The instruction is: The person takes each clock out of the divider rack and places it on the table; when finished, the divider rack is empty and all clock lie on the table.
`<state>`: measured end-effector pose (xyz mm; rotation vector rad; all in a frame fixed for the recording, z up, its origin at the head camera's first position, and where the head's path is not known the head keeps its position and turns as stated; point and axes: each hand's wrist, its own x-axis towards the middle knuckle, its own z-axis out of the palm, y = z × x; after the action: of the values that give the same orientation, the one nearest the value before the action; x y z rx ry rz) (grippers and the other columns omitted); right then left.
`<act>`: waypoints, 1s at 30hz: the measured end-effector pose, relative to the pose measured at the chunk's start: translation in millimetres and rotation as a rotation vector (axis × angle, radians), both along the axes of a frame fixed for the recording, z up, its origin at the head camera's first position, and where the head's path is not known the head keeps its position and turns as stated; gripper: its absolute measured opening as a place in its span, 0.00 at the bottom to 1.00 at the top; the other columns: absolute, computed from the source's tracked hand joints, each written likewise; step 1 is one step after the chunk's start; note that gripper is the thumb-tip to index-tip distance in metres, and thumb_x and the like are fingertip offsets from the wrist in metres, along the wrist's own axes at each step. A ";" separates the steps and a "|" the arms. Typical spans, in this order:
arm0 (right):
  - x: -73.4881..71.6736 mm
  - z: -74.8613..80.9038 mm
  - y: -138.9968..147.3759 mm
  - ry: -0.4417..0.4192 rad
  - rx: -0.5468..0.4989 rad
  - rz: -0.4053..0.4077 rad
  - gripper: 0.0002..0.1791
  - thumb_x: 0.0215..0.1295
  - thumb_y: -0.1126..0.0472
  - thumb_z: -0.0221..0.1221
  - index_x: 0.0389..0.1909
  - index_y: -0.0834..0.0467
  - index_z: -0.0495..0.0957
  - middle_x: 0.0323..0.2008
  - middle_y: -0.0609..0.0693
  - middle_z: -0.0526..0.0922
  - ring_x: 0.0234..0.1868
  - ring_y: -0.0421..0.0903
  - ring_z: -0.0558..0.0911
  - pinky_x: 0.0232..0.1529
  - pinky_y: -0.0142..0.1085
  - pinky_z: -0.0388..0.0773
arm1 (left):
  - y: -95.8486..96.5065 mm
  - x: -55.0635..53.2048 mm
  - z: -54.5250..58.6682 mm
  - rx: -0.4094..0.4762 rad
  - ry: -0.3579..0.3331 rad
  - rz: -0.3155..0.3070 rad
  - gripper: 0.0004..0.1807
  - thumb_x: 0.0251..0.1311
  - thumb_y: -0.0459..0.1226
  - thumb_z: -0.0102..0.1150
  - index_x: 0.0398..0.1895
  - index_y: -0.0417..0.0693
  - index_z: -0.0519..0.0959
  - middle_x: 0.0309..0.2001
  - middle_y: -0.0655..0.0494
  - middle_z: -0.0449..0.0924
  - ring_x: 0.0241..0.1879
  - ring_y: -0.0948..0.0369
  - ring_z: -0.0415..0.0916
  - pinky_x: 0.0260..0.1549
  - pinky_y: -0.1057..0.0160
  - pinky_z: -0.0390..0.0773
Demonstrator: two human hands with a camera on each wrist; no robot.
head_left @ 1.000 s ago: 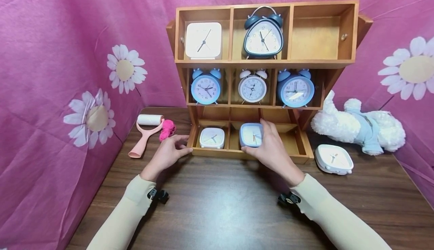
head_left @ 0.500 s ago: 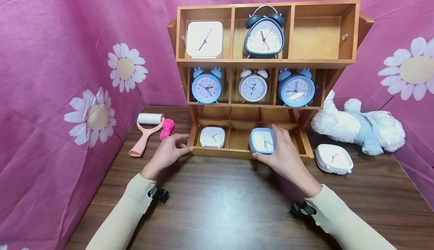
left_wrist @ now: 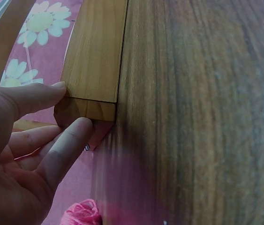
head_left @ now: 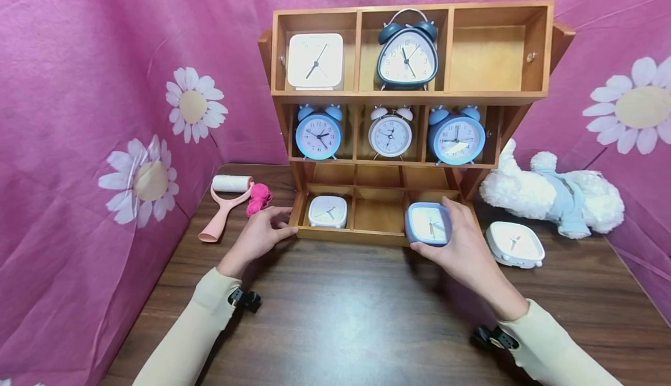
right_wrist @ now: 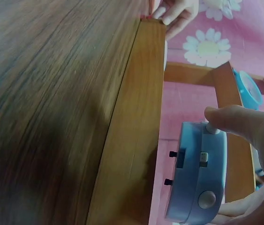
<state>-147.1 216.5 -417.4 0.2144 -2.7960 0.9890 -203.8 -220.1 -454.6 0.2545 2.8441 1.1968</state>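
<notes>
A wooden shelf [head_left: 362,98] with three tiers stands on a dark wood table [head_left: 341,316]. My right hand [head_left: 437,227] grips a blue square alarm clock [head_left: 426,222] over the front edge of the bottom right compartment. The right wrist view shows the blue clock [right_wrist: 192,178] from its back, with knobs, beside the shelf's front rail [right_wrist: 132,140]. My left hand [head_left: 264,230] holds the shelf's bottom left corner. In the left wrist view the left hand [left_wrist: 71,108] has thumb and forefinger pinching that corner [left_wrist: 87,110].
A white square clock [head_left: 327,211] lies in the bottom left compartment, and another white clock [head_left: 515,244] lies on the table to the right. A plush dog [head_left: 550,197] lies beyond it. A pink lint roller [head_left: 225,199] and a pink bundle [head_left: 259,198] lie to the left. Several clocks fill the upper compartments.
My right hand has carried the blue clock from the bottom middle compartment rightward and toward me. The left hand has stayed on the shelf corner.
</notes>
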 end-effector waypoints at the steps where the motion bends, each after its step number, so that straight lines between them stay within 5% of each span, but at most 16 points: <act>1: 1.0 0.4 3.2 0.003 0.000 -0.007 0.66 0.56 0.47 0.85 0.85 0.72 0.58 0.79 0.75 0.66 0.74 0.72 0.72 0.69 0.70 0.72 | 0.0 -0.3 -0.1 -0.001 0.000 0.000 0.30 0.70 0.42 0.78 0.71 0.41 0.84 0.50 0.43 0.93 0.46 0.53 0.93 0.45 0.58 0.83; 16: 15.5 6.7 53.0 0.068 0.039 -0.105 0.66 0.52 0.50 0.86 0.83 0.74 0.59 0.73 0.80 0.69 0.67 0.75 0.74 0.60 0.71 0.72 | 0.9 0.8 -1.0 0.006 0.010 -0.001 0.29 0.69 0.40 0.78 0.71 0.40 0.84 0.50 0.42 0.94 0.47 0.51 0.94 0.47 0.57 0.84; 30: 25.1 2.1 127.8 0.022 0.073 -0.255 0.62 0.57 0.47 0.84 0.83 0.71 0.61 0.70 0.84 0.67 0.62 0.83 0.72 0.55 0.76 0.67 | 0.5 0.3 -2.2 0.004 0.011 0.000 0.30 0.69 0.41 0.78 0.71 0.41 0.84 0.47 0.44 0.95 0.46 0.53 0.93 0.45 0.58 0.83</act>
<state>-122.0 344.4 -415.3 -0.1200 -2.7524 0.8202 -203.5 -219.6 -456.8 0.2626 2.8508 1.2054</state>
